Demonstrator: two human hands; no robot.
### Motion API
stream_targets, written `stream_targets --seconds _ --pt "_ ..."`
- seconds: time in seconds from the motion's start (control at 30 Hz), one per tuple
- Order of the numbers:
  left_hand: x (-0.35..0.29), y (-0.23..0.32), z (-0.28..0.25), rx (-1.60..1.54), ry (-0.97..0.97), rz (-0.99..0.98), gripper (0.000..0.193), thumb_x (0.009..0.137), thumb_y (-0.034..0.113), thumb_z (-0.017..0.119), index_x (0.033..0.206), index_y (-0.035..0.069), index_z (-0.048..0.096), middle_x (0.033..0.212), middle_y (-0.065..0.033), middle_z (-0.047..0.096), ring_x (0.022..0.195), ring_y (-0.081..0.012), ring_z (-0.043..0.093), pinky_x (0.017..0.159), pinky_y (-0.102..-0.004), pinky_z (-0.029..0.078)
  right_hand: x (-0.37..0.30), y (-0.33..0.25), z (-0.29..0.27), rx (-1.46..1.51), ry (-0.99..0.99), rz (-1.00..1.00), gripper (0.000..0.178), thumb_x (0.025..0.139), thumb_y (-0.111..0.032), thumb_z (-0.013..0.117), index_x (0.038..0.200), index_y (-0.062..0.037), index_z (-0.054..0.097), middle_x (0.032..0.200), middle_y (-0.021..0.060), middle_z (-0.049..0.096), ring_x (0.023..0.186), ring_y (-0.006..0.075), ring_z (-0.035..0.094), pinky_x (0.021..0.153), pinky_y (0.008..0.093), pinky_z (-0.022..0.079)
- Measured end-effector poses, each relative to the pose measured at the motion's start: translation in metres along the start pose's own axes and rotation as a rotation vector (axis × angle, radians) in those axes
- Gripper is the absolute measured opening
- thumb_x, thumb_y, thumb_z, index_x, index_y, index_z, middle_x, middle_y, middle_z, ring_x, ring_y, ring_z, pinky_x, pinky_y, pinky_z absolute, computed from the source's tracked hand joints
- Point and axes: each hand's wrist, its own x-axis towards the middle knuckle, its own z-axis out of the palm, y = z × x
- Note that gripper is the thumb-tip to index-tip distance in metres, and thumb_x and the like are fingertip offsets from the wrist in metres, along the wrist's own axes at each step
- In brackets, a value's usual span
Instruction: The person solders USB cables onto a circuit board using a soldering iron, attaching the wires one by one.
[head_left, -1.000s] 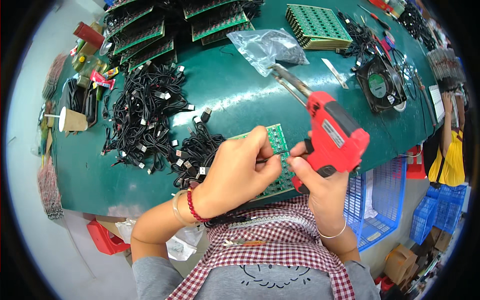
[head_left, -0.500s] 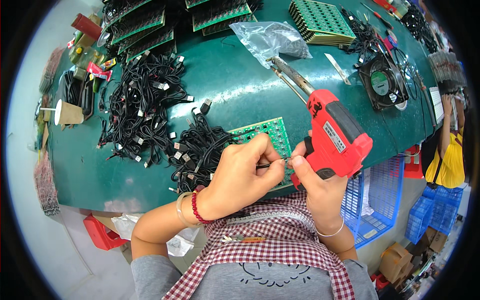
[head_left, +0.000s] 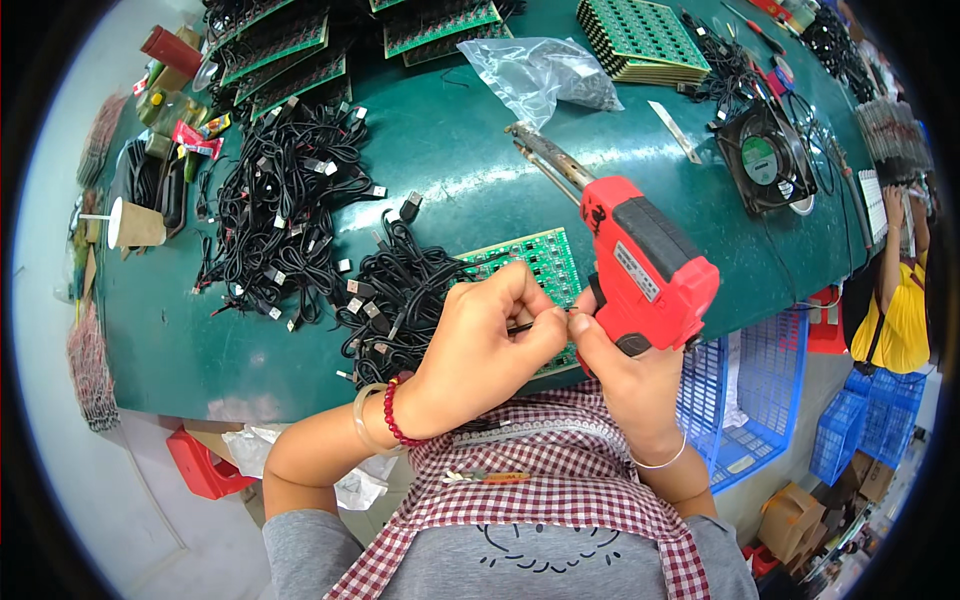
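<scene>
My left hand [head_left: 490,330] pinches a thin black cable [head_left: 520,327] close to its end. Opposite it, my right hand [head_left: 632,385] is closed around a red soldering gun [head_left: 650,265], whose metal tip points away from me to the upper left. The thumb and fingertip of that hand meet the cable's end; the bare wires are too small to make out. Just beyond my fingers lies a green circuit board [head_left: 545,258], partly covered by my hands. A heap of black USB cables [head_left: 405,275] sits against the board's left side.
A larger cable pile [head_left: 275,210] lies farther left. Stacked circuit boards [head_left: 640,45] and a clear plastic bag [head_left: 540,75] are at the back. A metal strip [head_left: 674,132] and a black fan [head_left: 765,160] stand right. A blue crate [head_left: 745,420] sits below the table edge.
The soldering gun and my right hand have shifted a little to the left. My fingertips have come closer together at the cable's end.
</scene>
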Motion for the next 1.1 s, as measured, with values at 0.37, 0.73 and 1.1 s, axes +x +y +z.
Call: stream_targets --seconds 0.37,0.73,1.1 --pt "0.013 -0.002 -0.01 0.304 0.064 0.196 0.014 0.076 0.003 0.064 0.069 -0.002 0.053 0.052 -0.0045 0.055 0.048 -0.0035 0.05 0.044 -0.0218 0.039 -0.003 0.007 -0.027 0.025 0.097 0.014 0.01 0.083 0.0 0.065 0.093 -0.0001 0.061 0.084 0.0029 0.062 0.076 0.0098 0.059 0.067 0.0243 0.047" --pt "0.017 -0.002 -0.008 0.334 0.033 0.158 0.014 0.075 0.003 0.064 0.067 -0.001 0.053 0.05 -0.0042 0.053 0.046 -0.0037 0.048 0.043 -0.0224 0.037 -0.007 0.013 -0.03 0.065 0.067 0.028 0.047 0.081 0.0 0.066 0.121 0.0028 0.043 0.084 0.0097 0.06 0.074 0.0167 0.06 0.068 0.0312 0.051" --pt "0.022 0.001 -0.02 0.348 -0.013 0.057 0.012 0.078 0.007 0.063 0.072 -0.003 0.057 0.054 -0.0048 0.055 0.049 -0.0042 0.048 0.044 -0.0227 0.038 -0.006 0.01 -0.029 0.101 0.099 0.021 0.044 0.081 0.002 0.062 0.121 0.0022 0.043 0.083 0.0099 0.059 0.071 0.0161 0.058 0.064 0.0303 0.05"
